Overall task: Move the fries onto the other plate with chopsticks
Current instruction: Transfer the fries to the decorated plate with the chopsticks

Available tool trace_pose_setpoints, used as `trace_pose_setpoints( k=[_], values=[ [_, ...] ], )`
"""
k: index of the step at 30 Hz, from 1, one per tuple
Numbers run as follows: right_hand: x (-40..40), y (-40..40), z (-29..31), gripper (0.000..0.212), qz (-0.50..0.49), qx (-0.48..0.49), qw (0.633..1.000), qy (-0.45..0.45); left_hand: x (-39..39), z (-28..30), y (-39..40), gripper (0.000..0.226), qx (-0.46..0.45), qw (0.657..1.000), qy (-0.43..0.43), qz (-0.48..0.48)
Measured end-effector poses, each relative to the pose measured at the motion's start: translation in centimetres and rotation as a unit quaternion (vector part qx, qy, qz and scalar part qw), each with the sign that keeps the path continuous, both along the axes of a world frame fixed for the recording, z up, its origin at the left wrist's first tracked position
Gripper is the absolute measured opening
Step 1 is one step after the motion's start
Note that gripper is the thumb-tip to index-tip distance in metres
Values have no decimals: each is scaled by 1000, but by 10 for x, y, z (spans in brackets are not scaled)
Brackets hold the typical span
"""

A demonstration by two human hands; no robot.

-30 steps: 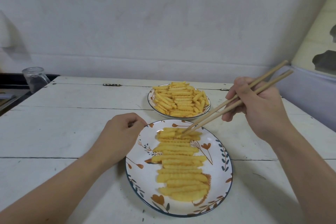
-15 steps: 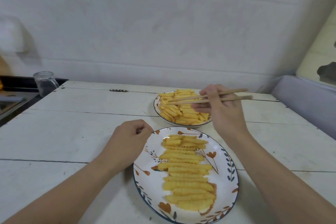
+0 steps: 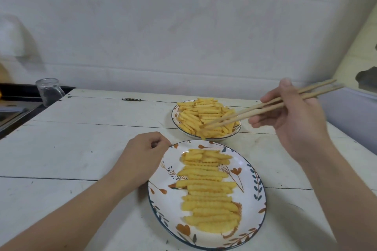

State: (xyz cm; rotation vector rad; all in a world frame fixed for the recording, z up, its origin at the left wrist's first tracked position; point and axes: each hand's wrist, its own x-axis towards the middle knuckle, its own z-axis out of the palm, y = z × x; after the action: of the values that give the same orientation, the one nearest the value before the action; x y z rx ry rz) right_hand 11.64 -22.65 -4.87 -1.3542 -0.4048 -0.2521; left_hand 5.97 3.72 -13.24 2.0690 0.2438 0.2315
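- White plank table (image 3: 85,144), white wall (image 3: 183,26) behind it; head view, wide angle.
- Far left, off the table edge: one clear glass mug (image 3: 49,91) on a dark counter (image 3: 12,108); nothing else there readable.
- One small dark metal bit (image 3: 131,99) on the table's far plank, maybe a hinge, can't tell.
- Left hand (image 3: 140,159): fingers curled in a loose fist, holding nothing, resting on the table and touching the near plate's left rim.
- Two plates total.
- Near plate (image 3: 253,179): large, flower and leaf print, dark rim. Row of crinkle fries (image 3: 208,189) lies crosswise down its middle, stacked front to back; too overlapped to count.
- Far plate (image 3: 174,117): smaller, dark rim, just behind the near plate. Loose heap of fries (image 3: 200,114) on it, too many to count.
- Two chopsticks (image 3: 265,108), one pair, wooden. Tips are down in the heap at the front of the far plate; whether they pinch a fry is blurred, can't tell.
- Right hand (image 3: 295,122): grasping the chopsticks, fingers curled round them, raised right of the far plate.
- Far right: grey-lilac surface (image 3: 350,112) beside the table, pale yellow wall (image 3: 363,51) above.
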Motion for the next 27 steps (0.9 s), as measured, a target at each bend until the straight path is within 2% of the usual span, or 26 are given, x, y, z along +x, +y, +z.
trace_pose_setpoints(
  k=[6, 12, 20, 24, 27],
  values=[
    [-18, -9, 13, 48, 14, -126, 992, -13, 0, 0, -1, 29, 2, 1000, -3, 0],
    [-23, 4, 3, 48, 26, -163, 985, -45, 0, 0, 0, 27, 5, 1000, -9, 1],
    [-22, 7, -1, 42, 38, -162, 984, -57, 1, -1, -1, 28, -5, 1000, -12, 3],
    [-11, 1, -3, 41, -24, -81, 995, -51, 1, -1, 0, 28, -9, 1000, -12, 2],
    [5, 1, -18, 40, -91, -65, 993, -36, 1, -1, 0, 29, -10, 1000, -16, 2]
  ],
)
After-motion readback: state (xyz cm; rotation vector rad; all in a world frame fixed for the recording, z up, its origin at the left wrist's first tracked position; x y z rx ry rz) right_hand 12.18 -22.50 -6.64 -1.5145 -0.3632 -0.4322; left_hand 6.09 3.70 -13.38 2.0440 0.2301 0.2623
